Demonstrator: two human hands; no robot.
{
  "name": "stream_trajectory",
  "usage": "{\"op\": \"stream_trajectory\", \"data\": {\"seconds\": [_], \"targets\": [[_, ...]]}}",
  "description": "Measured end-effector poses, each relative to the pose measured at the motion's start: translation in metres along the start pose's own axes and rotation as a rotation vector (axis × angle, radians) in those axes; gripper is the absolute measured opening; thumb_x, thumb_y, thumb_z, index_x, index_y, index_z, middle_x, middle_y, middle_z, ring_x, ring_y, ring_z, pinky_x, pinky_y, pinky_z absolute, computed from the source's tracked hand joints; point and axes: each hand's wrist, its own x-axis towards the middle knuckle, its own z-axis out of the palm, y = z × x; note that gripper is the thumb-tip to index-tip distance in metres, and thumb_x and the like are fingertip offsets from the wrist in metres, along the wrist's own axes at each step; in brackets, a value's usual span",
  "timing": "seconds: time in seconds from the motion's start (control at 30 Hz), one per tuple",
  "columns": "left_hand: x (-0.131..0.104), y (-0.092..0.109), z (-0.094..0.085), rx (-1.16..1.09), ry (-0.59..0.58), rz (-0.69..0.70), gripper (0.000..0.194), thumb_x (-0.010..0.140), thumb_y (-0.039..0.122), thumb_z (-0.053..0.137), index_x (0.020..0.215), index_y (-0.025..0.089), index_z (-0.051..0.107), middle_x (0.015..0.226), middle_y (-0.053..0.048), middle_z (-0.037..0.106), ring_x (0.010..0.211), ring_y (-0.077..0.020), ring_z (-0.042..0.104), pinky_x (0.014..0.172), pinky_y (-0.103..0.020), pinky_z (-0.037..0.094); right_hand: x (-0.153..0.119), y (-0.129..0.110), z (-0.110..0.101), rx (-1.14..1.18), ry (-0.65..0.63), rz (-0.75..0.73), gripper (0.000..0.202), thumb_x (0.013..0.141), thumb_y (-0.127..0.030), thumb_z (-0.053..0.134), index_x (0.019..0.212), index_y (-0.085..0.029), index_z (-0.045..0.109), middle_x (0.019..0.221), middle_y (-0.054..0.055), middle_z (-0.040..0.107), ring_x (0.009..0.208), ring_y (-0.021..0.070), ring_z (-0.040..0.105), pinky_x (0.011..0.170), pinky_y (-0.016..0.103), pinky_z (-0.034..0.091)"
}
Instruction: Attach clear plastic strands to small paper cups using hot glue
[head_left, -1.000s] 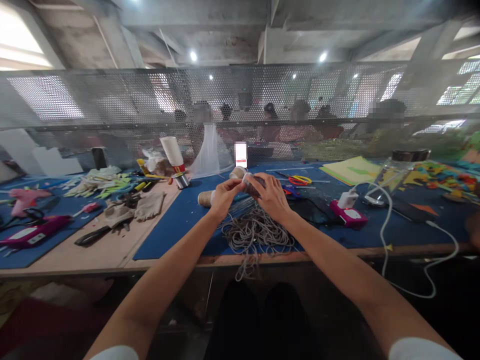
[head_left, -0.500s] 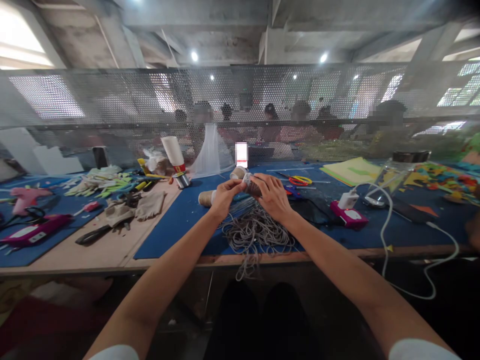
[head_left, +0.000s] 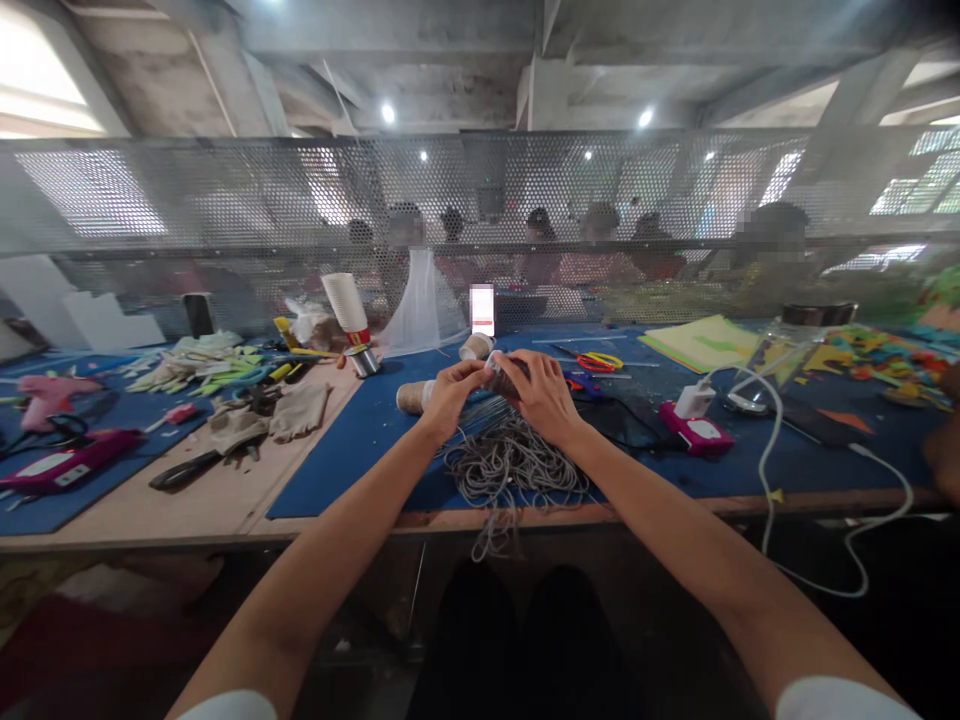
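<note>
Dark roll (head_left: 505,381) is held over the blue mat (head_left: 360,430) between both hands, its body largely hidden by fingers. At left, a twine roll (head_left: 409,397) is laid on the mat, its right end partly covered by the left hand (head_left: 448,398), whose thumb and fingers are pinched on the dark roll's pale end; the exact contact cannot be made out. Below lies grey cord (head_left: 517,470), too tangled to be traced. The dark roll's right side is clasped by the right hand (head_left: 546,398), its palm unseen. Farther right, scissors (head_left: 602,360) are seen, blades indistinct.
</note>
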Motion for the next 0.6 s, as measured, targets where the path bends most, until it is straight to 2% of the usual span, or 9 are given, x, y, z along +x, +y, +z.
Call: {"op": "stream_trajectory", "data": {"seconds": [0.17, 0.3, 0.47, 0.6], "targets": [[0.0002, -0.0013, -0.0004, 0.006, -0.009, 0.005, 0.023, 0.072, 0.039, 0.081, 0.082, 0.018, 0.077, 0.077, 0.0, 0.068, 0.069, -0.0124, 0.056, 0.068, -0.025, 0.044, 0.0002, 0.0004, 0.0007, -0.008, 0.002, -0.005, 0.066, 0.089, -0.013, 0.057, 0.152, -0.022, 0.038, 0.138, 0.015, 0.052, 0.127, 0.0336, 0.048, 0.105, 0.054, 0.042], [0.0005, 0.0006, -0.0001, 0.012, 0.001, 0.03, 0.025, 0.073, 0.041, 0.081, 0.084, 0.018, 0.078, 0.08, -0.001, 0.07, 0.074, -0.0142, 0.059, 0.073, -0.027, 0.047, 0.0014, -0.0006, -0.0004, 0.02, 0.031, 0.026, 0.067, 0.09, -0.015, 0.057, 0.152, -0.021, 0.035, 0.143, 0.015, 0.05, 0.131, 0.0327, 0.048, 0.108, 0.053, 0.042], [0.0004, 0.0032, -0.0011, 0.012, 0.038, 0.074, 0.025, 0.073, 0.038, 0.081, 0.089, 0.019, 0.078, 0.086, -0.002, 0.072, 0.083, -0.017, 0.061, 0.083, -0.03, 0.048, 0.0013, 0.0021, 0.0013, 0.085, 0.073, 0.119, 0.073, 0.093, -0.033, 0.062, 0.155, -0.021, 0.026, 0.148, 0.018, 0.047, 0.137, 0.0337, 0.046, 0.107, 0.053, 0.043], [-0.0005, 0.0048, -0.001, 0.035, 0.052, 0.061, 0.021, 0.073, 0.035, 0.08, 0.086, 0.019, 0.078, 0.085, -0.001, 0.071, 0.081, -0.0158, 0.06, 0.08, -0.028, 0.047, 0.0005, 0.0049, 0.0037, 0.099, 0.052, 0.152, 0.068, 0.093, -0.04, 0.063, 0.151, -0.019, 0.035, 0.138, 0.017, 0.055, 0.127, 0.0338, 0.054, 0.1, 0.051, 0.049]]}}
